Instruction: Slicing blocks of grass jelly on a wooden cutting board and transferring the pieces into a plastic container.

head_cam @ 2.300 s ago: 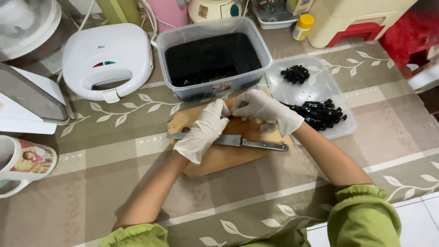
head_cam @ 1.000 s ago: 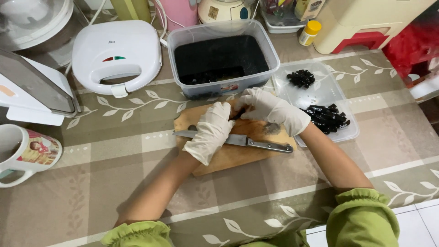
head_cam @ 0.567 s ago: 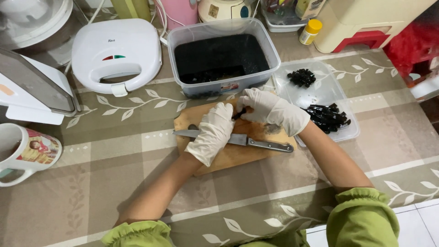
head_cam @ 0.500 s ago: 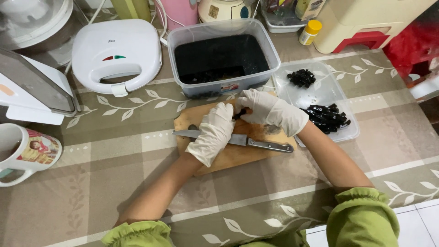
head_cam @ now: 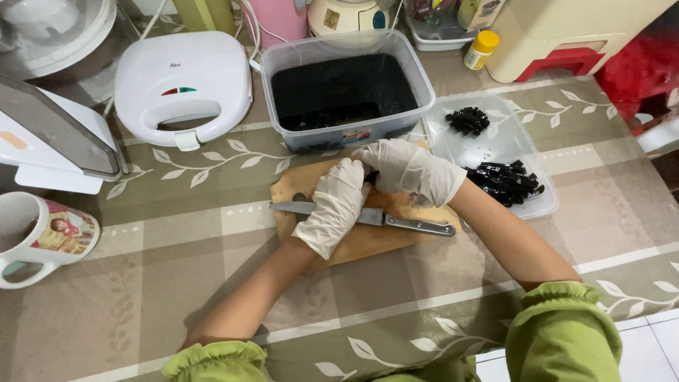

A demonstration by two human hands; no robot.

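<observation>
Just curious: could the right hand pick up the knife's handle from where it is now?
Probably yes. The knife lies flat on the cutting board, its handle bare and pointing right, just below the right hand; nothing lies between.

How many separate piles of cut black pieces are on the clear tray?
2: a small pile at the clear tray's far end, and a larger pile at its near right, beside the right hand. None seems hidden.
</observation>
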